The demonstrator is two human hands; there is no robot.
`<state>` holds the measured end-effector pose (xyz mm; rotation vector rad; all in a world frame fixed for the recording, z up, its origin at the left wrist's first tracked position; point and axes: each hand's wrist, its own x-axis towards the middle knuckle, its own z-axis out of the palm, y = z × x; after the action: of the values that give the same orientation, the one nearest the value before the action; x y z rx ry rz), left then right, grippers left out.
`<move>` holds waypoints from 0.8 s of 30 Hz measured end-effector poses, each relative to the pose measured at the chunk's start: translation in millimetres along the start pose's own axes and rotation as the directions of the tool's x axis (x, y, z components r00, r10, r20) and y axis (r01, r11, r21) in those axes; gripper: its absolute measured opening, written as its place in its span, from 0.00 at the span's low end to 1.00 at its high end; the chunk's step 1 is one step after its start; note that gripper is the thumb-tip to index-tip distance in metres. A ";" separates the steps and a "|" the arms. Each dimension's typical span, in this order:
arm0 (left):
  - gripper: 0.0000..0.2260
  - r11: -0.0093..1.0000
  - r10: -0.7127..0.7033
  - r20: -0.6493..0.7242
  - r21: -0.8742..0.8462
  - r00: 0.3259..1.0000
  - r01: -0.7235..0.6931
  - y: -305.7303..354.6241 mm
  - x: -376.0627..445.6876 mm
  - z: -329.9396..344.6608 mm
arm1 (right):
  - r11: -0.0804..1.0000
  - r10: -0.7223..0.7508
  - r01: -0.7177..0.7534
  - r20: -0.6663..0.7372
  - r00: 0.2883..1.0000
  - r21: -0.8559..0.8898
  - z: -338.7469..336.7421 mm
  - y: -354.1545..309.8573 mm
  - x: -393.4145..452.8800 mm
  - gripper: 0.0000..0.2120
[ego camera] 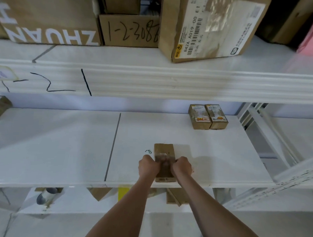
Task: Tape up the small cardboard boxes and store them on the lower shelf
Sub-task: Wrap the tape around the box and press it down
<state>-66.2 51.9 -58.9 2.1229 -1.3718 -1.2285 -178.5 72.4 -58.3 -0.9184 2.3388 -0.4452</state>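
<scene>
Both hands grip the small cardboard box [164, 162]: left hand [148, 166] curls on its nine o'clock side, right hand [183, 167] on its three o'clock side, equally near. It rests near the white shelf [60, 146] front edge, long axis running six to twelve. Two taped boxes [208, 116] stand at one o'clock.

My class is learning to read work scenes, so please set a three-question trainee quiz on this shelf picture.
1. True or false: both hands grip the small box.
2. How many labelled small boxes stand at the back right of the shelf?
3. What lies left of the gripped box: A) scissors B) green squiggle C) tape roll?

Key: 1 true, left hand, right hand; 2 two; 3 B.
</scene>
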 end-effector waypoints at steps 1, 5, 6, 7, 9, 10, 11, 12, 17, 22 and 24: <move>0.15 1.000 -0.020 -0.007 -0.019 1.000 0.020 -1.5 0.7 0.1 | 1.000 0.021 -0.021 -0.007 1.000 0.010 -0.2 -1.4 -0.5 0.11; 0.07 0.997 -0.046 -0.021 -0.064 0.999 0.045 -2.8 1.9 -1.4 | 0.998 0.059 -0.059 -0.022 0.998 0.013 -1.5 -5.6 -0.8 0.10; 0.06 0.997 -0.043 -0.025 -0.065 0.999 0.042 -2.6 2.1 -1.5 | 0.998 0.058 -0.058 -0.023 0.998 0.011 -1.7 -5.5 -0.6 0.09; 0.06 0.997 -0.040 -0.027 -0.062 0.999 0.039 -2.1 1.6 -1.6 | 0.999 0.051 -0.051 -0.023 0.998 0.013 -2.0 -4.1 0.0 0.09; 0.06 0.999 -0.033 -0.032 -0.036 0.999 0.032 -2.5 0.8 -1.9 | 1.000 0.023 -0.023 -0.018 1.000 0.009 -2.2 -0.2 1.8 0.10; 0.07 0.999 -0.027 -0.034 -0.020 0.999 0.027 -3.2 1.3 -2.3 | 1.000 0.011 -0.011 -0.015 1.000 0.004 -3.4 1.1 2.5 0.10; 0.06 1.000 -0.018 -0.032 -0.005 0.999 0.018 -2.7 1.4 -2.8 | 1.000 0.002 -0.002 -0.017 1.000 -0.008 -5.7 1.8 3.4 0.09; 0.06 1.000 -0.002 -0.028 0.012 1.000 0.003 -1.1 1.8 -3.5 | 1.000 -0.011 0.010 -0.023 1.000 -0.026 -8.4 1.5 4.9 0.08; 0.07 0.984 0.100 0.024 0.145 0.995 -0.103 10.6 2.8 -9.0 | 0.993 -0.072 0.072 0.010 0.997 -0.091 -18.4 -10.8 6.9 0.04; 0.12 0.988 0.088 0.042 0.125 0.995 -0.092 7.9 2.9 -10.0 | 0.990 -0.080 0.076 -0.030 0.996 -0.116 -15.3 -8.3 4.0 0.03; 0.12 0.990 0.082 0.009 0.111 0.997 -0.083 3.7 4.1 -8.4 | 0.996 -0.053 0.048 -0.050 0.997 -0.081 -15.2 -5.0 3.7 0.03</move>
<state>-60.9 45.1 -53.7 2.1139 -1.5478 -1.1506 -187.8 67.6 -45.5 -1.0168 2.3998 -0.4024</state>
